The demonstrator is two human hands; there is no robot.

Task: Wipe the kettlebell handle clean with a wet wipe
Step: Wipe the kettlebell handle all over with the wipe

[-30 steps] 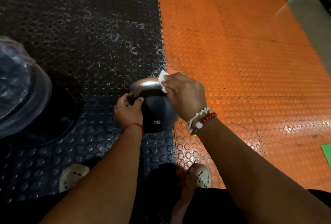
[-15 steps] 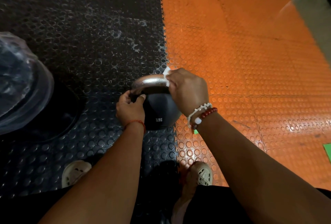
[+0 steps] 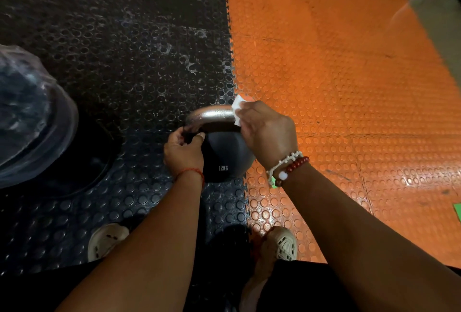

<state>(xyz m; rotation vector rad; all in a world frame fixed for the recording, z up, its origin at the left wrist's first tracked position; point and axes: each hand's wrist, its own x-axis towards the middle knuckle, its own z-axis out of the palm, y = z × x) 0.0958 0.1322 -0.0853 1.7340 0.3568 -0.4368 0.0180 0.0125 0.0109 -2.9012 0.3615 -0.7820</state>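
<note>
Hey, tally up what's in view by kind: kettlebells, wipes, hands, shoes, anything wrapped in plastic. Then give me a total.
Kettlebell: 1
Wet wipe: 1
Hands: 2 (left hand, right hand)
Shoes: 2 (left shoe, right shoe)
Plastic-wrapped object: 1
Total: 7

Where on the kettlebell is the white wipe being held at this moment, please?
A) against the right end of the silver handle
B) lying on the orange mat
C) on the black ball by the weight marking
A: the right hand presses the white wipe onto the right end of the silver handle, while the left hand grips its left base.
</note>
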